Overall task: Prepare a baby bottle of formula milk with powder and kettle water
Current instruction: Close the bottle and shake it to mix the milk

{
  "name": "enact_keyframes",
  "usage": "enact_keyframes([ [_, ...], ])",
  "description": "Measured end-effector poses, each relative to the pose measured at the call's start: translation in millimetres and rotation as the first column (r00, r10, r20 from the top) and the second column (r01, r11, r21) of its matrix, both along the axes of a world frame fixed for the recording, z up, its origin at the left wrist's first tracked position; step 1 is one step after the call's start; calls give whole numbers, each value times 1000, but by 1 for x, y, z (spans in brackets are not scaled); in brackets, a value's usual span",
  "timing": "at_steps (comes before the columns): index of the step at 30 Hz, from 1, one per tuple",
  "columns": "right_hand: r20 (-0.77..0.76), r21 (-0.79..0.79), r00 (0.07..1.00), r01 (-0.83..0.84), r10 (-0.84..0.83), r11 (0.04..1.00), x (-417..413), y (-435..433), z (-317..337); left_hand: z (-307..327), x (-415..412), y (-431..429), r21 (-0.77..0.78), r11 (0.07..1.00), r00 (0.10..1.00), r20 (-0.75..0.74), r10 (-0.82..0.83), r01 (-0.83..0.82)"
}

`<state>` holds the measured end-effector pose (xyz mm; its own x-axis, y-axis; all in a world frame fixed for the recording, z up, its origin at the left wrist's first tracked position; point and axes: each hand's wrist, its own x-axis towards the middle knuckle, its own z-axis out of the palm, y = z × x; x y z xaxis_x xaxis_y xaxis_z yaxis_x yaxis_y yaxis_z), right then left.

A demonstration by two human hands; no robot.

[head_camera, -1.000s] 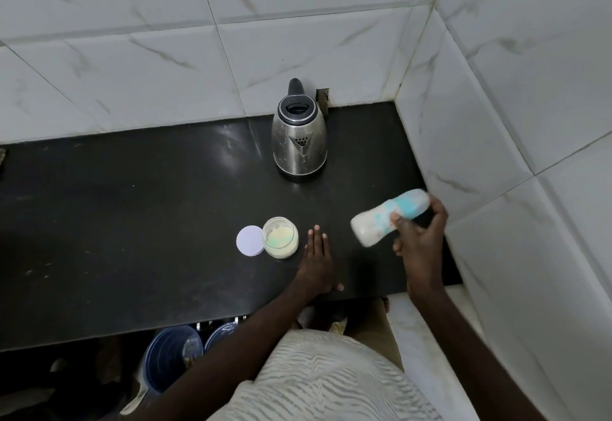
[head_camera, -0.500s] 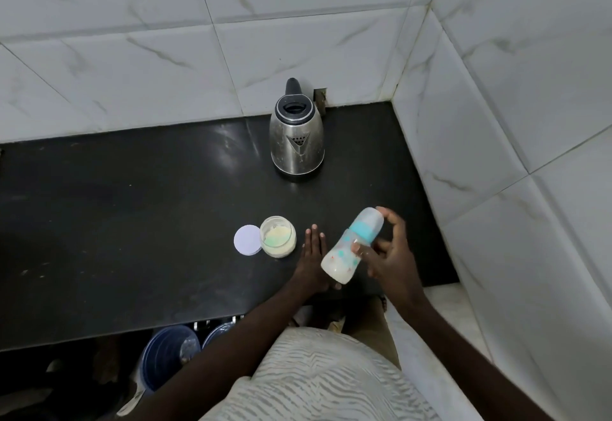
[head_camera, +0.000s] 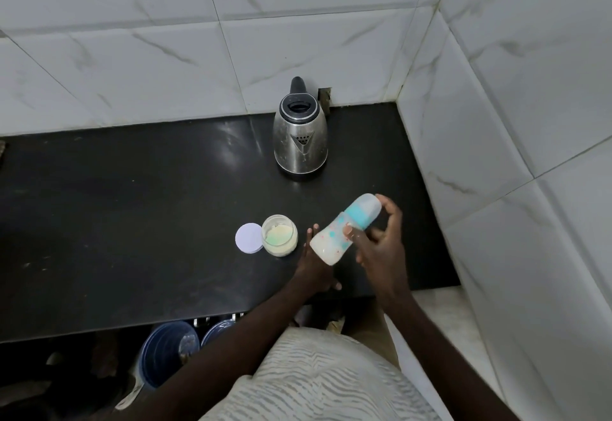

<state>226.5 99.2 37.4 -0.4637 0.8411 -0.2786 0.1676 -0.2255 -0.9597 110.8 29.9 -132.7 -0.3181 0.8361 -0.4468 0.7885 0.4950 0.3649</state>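
My right hand (head_camera: 381, 245) grips a capped baby bottle (head_camera: 344, 230) with a teal collar and milky liquid inside, tilted with its cap up and to the right, above the black counter (head_camera: 132, 205). My left hand (head_camera: 314, 261) rests flat on the counter just beneath the bottle, fingers straight. An open jar of pale powder (head_camera: 279, 235) stands left of my left hand, its white lid (head_camera: 249, 237) lying flat beside it. A steel kettle (head_camera: 300, 132) with a black lid stands at the back near the wall.
White marble-tiled walls close in the counter at the back and right. Blue buckets (head_camera: 167, 351) sit on the floor under the counter's front edge. A wall socket (head_camera: 325, 97) is behind the kettle.
The bottle has swung in my right hand: out to the right, then down toward my left hand, now back up and tilted right again. My left hand has stayed flat on the counter.
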Motion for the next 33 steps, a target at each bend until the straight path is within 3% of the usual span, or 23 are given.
enact_keyframes([
  [5, -68, 26, 947, 317, -315, 948, -1, 35, 19, 6, 5, 3, -105, 994, 999, -50, 13, -18],
  [7, -68, 26, 963, 265, -262, 964, 1, 34, 21, 5, 4, 3, -113, 994, 999, -49, -4, -1],
  [11, 8, 32, 999, -42, 41, 999, 13, 19, 8, -3, 0, 4, -80, 997, 998, -59, -25, 20],
  [13, 7, 54, 1000, 22, -22, 998, 12, 26, 10, 0, 2, 3, -97, 995, 998, -57, -29, 23],
  [16, -85, 25, 945, 320, -317, 947, 5, 49, 22, 6, 5, 2, -94, 996, 998, -69, -12, 6],
  [18, -123, 4, 909, 402, -398, 916, 2, 56, 26, 6, 6, 2, -96, 995, 998, -70, -7, 1],
  [20, -84, 2, 948, 310, -308, 951, 4, 48, 24, 3, 4, 1, -106, 994, 997, -72, -17, 9],
  [24, 24, 38, 999, -39, 38, 999, 17, 29, 3, -2, 3, 3, -91, 995, 995, -87, -44, 36],
  [26, 19, 74, 999, 32, -34, 997, 17, 37, 7, 0, 3, 2, -93, 995, 997, -75, -23, 16],
  [30, -125, 27, 913, 393, -387, 919, 8, 61, 27, 1, 6, 0, -85, 996, 995, -98, -22, 13],
  [33, -88, 33, 950, 304, -301, 952, 5, 50, 27, 0, 4, 1, -99, 995, 995, -92, -31, 22],
])
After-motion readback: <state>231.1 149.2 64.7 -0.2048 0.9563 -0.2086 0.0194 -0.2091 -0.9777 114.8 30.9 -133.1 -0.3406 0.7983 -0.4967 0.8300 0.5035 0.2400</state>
